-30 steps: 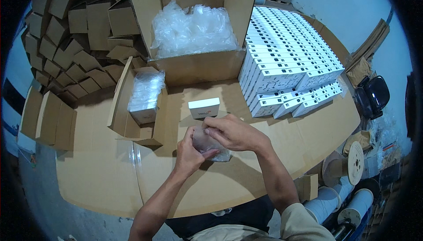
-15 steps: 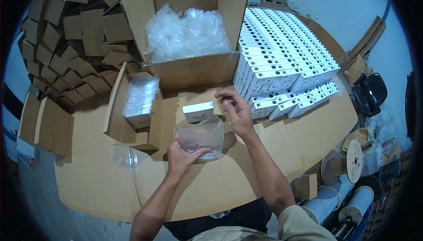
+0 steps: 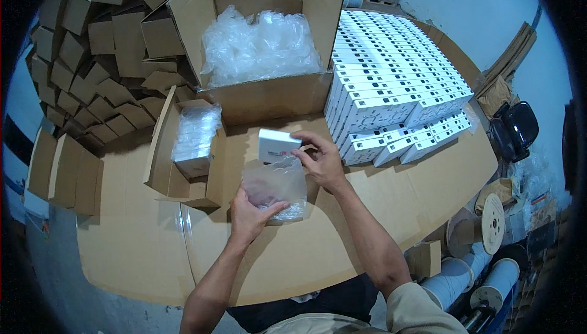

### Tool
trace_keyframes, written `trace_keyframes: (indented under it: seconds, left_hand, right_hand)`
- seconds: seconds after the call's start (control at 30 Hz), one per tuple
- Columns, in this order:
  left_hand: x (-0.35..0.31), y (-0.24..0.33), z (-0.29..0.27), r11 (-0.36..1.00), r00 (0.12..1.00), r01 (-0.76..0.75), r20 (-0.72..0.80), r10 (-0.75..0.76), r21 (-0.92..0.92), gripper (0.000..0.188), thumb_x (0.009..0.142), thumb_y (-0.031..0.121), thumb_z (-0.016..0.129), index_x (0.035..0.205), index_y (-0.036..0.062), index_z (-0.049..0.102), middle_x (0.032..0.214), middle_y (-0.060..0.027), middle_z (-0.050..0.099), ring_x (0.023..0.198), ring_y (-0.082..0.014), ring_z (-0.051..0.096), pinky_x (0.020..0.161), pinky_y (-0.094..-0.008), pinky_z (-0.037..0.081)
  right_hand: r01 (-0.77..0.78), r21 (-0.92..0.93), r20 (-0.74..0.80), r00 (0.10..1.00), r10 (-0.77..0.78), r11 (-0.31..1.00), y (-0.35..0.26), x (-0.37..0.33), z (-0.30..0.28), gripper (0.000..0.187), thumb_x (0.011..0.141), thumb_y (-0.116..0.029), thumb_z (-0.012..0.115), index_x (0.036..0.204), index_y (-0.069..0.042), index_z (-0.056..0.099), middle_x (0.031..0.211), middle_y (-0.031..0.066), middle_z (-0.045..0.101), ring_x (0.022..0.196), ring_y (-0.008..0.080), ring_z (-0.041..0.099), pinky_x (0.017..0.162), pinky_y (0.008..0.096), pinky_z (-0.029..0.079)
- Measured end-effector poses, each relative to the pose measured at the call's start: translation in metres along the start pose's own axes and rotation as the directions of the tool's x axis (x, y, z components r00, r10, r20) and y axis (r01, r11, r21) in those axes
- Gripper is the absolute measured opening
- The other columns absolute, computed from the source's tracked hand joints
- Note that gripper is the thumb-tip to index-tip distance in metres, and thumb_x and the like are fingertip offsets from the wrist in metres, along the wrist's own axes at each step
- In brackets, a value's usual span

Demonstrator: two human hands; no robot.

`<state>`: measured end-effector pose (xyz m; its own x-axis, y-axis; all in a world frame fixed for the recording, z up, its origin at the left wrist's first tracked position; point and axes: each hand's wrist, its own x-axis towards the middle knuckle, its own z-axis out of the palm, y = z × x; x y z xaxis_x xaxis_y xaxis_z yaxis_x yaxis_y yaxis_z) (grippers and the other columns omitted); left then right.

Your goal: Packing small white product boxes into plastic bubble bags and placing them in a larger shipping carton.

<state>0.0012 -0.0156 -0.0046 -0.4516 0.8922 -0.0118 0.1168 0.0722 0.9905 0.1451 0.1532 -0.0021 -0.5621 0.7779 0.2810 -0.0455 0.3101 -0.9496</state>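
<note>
My left hand (image 3: 252, 216) grips a clear plastic bag (image 3: 281, 190), its thumb pressed over the front and the fingers hidden behind. Just beyond the bag's upper edge, a small white box (image 3: 275, 146) is pinched at its right side by my right hand (image 3: 321, 161). The box is tilted and its lower edge meets the bag's top; whether it is inside the bag, I cannot tell. To the left, an open cardboard carton (image 3: 160, 172) holds a row of bagged white boxes (image 3: 197, 132).
Behind stands a big cardboard box (image 3: 269, 99) full of clear bags (image 3: 260, 44). Stacked white boxes (image 3: 391, 99) fill the table's right side. Empty brown cartons (image 3: 116, 65) pile up at far left; another open carton (image 3: 74, 175) stands below them. Cable spools (image 3: 489, 224) lie at lower right.
My right hand has moved down and left and taken hold of the white box, which is now lifted and tilted. The bag in my left hand has shifted slightly left.
</note>
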Motion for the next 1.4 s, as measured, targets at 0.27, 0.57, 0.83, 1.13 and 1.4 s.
trace_keyframes:
  seconds: [0.27, 0.57, 0.83, 1.13, 1.4]
  left_hand:
    - [0.001, 0.002, -0.002, 0.999, 1.000, 0.021, 0.008, -0.021, 0.037, 0.070, 0.064, 0.018, 0.095, 0.119, 0.0008, 0.056, 0.111, -0.0113, 0.068, 0.103, -0.0194, 0.066, 0.092, -0.0349, 0.053]
    - [0.003, 0.001, -0.004, 0.997, 0.998, 0.048, 0.029, -0.049, 0.054, 0.072, 0.064, 0.018, 0.095, 0.122, -0.0003, 0.055, 0.112, -0.0113, 0.068, 0.101, -0.0191, 0.067, 0.092, -0.0347, 0.053]
    - [0.005, -0.007, -0.005, 0.997, 1.000, -0.018, 0.006, 0.017, 0.074, 0.077, 0.063, 0.021, 0.095, 0.125, -0.0016, 0.054, 0.112, -0.0141, 0.069, 0.105, -0.0237, 0.067, 0.094, -0.0370, 0.053]
    - [0.004, -0.012, -0.003, 0.997, 0.998, -0.067, 0.020, 0.067, 0.028, 0.072, 0.063, 0.023, 0.095, 0.119, -0.0013, 0.056, 0.111, -0.0159, 0.070, 0.104, -0.0236, 0.067, 0.093, -0.0378, 0.053]
    - [0.004, -0.005, 0.000, 0.998, 0.997, -0.059, 0.055, 0.058, 0.016, 0.064, 0.066, 0.020, 0.093, 0.115, -0.0016, 0.059, 0.107, -0.0149, 0.071, 0.100, -0.0221, 0.068, 0.090, -0.0362, 0.054]
  right_hand:
    - [0.144, 0.439, -0.273, 0.962, -0.021, 0.887, -0.022, 0.000, 0.002, 0.032, 0.091, 0.004, 0.067, 0.112, -0.002, 0.045, 0.106, 0.0103, 0.054, 0.103, 0.0192, 0.063, 0.080, 0.0370, 0.065]
    - [0.123, 0.358, -0.207, 0.977, -0.050, 0.926, -0.025, -0.005, -0.004, 0.027, 0.091, 0.000, 0.070, 0.107, -0.003, 0.049, 0.099, 0.0066, 0.058, 0.096, 0.0146, 0.063, 0.080, 0.0275, 0.056]
    - [0.114, 0.394, -0.121, 0.990, -0.072, 0.912, -0.022, -0.007, -0.012, 0.024, 0.091, 0.000, 0.068, 0.106, -0.004, 0.049, 0.099, 0.0053, 0.058, 0.093, 0.0116, 0.059, 0.083, 0.0263, 0.049]
    - [0.019, 0.376, -0.064, 0.998, 0.005, 0.926, -0.024, -0.008, -0.007, 0.022, 0.088, -0.001, 0.068, 0.097, -0.005, 0.049, 0.096, 0.0046, 0.059, 0.088, 0.0097, 0.057, 0.079, 0.0259, 0.049]
    - [0.026, 0.279, -0.021, 1.000, -0.021, 0.960, -0.013, -0.006, -0.015, 0.024, 0.080, -0.002, 0.068, 0.089, -0.007, 0.046, 0.091, 0.0046, 0.061, 0.085, 0.0090, 0.055, 0.077, 0.0249, 0.048]
